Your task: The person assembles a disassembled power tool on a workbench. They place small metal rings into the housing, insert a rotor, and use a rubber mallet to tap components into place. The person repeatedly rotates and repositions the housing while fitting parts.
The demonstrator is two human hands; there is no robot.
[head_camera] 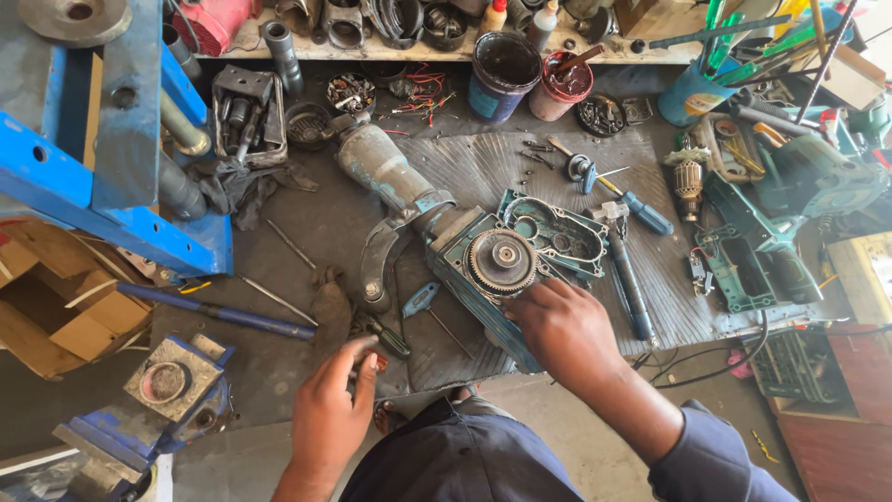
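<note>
Head view, looking straight down on a cluttered workbench [307, 232]. Centre of frame: a large teal power tool [437, 223] lying on a grey ribbed mat [483, 167], its gearbox opened, a big toothed gear [502, 262] exposed face-up. The tool's barrel runs out toward 10 o'clock; its loose teal cover [562, 232] lies touching the body at 2 o'clock from the gear. Right hand [562, 325] rests on the tool body at about 5 o'clock from the gear, fingers curled over the housing edge, gripping it; fingertips close to the gear's rim. Left hand [330, 409] sits well apart at 8 o'clock from the gear, near the bench's front edge, fingers half-closed around a small dark tool with a reddish part; cannot tell what exactly. Just beside that hand, at 1 o'clock, a green-handled screwdriver [390, 336]; a small blue-handled key [420, 299] lies a little above it. At 3 o'clock from the gear, two blue-handled screwdrivers [632, 279] lie on the mat. At 9 o'clock, a long blue bar [218, 311] crosses the bare bench. Blue press frame [121, 167] fills the far left. Top edge, 12 o'clock: two paint tins [506, 70], dark contents. At 2 o'clock, a copper-wound armature [688, 181] and further teal housings [757, 265]. Blue vise [177, 390] at lower left.
</note>
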